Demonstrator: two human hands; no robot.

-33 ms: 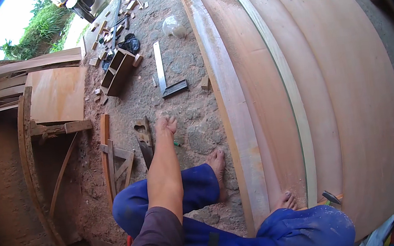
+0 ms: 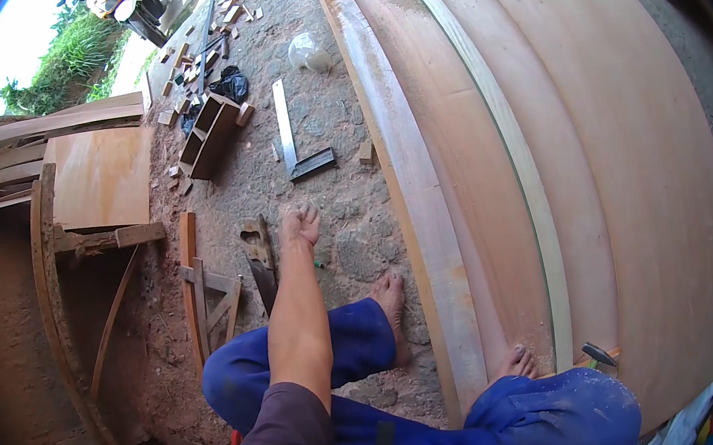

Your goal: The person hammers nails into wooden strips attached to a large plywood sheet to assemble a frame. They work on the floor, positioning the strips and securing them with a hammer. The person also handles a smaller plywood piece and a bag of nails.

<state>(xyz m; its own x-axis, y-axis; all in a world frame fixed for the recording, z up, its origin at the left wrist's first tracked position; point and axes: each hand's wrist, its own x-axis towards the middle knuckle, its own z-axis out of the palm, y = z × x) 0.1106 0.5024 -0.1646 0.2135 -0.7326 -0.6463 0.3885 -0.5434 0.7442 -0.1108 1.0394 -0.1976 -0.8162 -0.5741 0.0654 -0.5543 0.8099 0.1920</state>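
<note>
Wood-handled and dark-bladed, the handsaw (image 2: pixel 263 255) was left lying on the stone floor (image 2: pixel 364 252), just beside the left hand (image 2: pixel 300 222). A cut was judged the likeliest mishap: the blade was set alongside the left forearm (image 2: pixel 297 314), so skin could be scraped if the arm were swung toward it or drawn back carelessly, though which way the teeth were turned could not be told. By a knock of the wrist, the handle could also be spun toward the left foot (image 2: pixel 391 300), which was planted bare to the right of the saw. Beyond the saw and to its right, the metal square (image 2: pixel 286 133) was laid flat, where it could be jarred out of true by a misplaced step. Well to the right of the saw, a hammer (image 2: pixel 599 355) was seen against the pale wooden panels (image 2: pixel 640 143); by a shift of the nearby right knee (image 2: pixel 588 407), it could be nudged.

The left arm was stretched out and down, nearly straight. Its fingers were bent inward and loosely gathered; whether anything was pinched could not be told. The right hand was not shown.
</note>
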